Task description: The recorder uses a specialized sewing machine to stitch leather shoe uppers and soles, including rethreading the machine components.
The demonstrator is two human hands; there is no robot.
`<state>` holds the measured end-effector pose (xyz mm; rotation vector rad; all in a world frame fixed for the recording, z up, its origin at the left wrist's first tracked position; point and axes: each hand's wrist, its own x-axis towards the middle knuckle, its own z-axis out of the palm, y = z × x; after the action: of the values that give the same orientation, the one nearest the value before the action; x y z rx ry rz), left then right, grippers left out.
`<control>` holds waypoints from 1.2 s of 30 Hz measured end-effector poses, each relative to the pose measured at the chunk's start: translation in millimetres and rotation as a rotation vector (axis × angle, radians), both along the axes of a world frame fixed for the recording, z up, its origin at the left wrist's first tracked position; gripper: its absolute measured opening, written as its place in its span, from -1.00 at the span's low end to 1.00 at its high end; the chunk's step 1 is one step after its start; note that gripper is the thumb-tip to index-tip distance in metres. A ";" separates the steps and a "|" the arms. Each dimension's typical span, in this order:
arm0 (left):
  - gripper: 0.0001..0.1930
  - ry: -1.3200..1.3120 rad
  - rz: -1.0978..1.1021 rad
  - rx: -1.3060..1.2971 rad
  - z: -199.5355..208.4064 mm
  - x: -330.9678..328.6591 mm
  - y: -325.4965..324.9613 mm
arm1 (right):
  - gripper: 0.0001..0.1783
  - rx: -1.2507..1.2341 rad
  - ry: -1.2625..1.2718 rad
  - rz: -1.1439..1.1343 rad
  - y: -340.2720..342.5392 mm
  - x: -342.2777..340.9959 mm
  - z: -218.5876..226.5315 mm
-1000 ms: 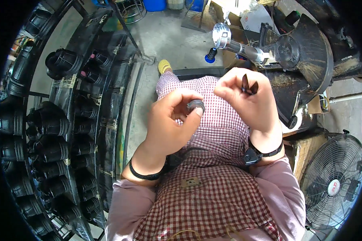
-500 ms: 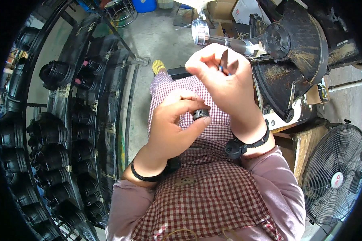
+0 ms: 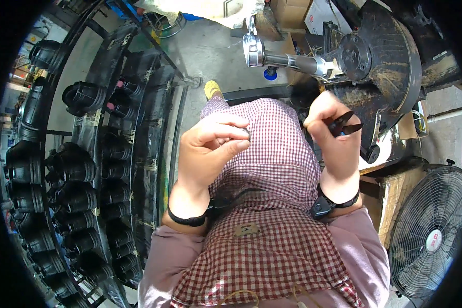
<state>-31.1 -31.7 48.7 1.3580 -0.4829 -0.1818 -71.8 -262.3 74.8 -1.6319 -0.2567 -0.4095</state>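
Observation:
My left hand [image 3: 208, 149] is closed in a pinch over my lap, with a small dark metal bobbin case [image 3: 248, 134] between thumb and fingers. Only its edge shows; the fingers cover the rest. Off to the right, my right hand [image 3: 336, 141] is closed around a pair of thread snips [image 3: 348, 124], whose dark blades stick out past the knuckles. Its thumb and forefinger are pressed together. Whether a thread runs between the two hands, I cannot make out. Below both hands lies a red-checked apron [image 3: 267, 138].
A black rack [image 3: 100, 169] holding rows of black boots [image 3: 74, 164] stands at my left. To the right are a machine with a shiny metal head [image 3: 254, 50] and large dark wheel [image 3: 385, 56], a cardboard box [image 3: 403, 179] and a floor fan [image 3: 428, 231].
My hands have moved apart: the right went right and down with the snips, the left slightly left. The bobbin case shows less now. The whole view has shifted a little.

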 end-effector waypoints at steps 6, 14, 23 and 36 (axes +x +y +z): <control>-0.86 -0.129 0.337 0.038 13.5 -12.9 -1.2 | -0.74 -0.550 0.135 -0.818 -17.4 14.5 -18.6; -0.81 -0.417 0.547 0.241 40.5 -23.0 6.3 | -0.65 0.579 0.742 0.641 47.2 -13.2 11.8; -0.79 -0.528 0.724 0.308 50.7 -34.6 23.7 | -0.68 0.742 0.853 0.869 83.2 10.0 14.4; -0.78 -0.559 0.685 0.248 45.4 -37.1 21.5 | -0.81 0.904 0.749 0.850 89.7 17.6 11.9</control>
<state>-68.2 -10.2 94.1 1.7445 -0.4336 0.7383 -54.2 -172.5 86.7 -0.5902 -0.1335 0.6635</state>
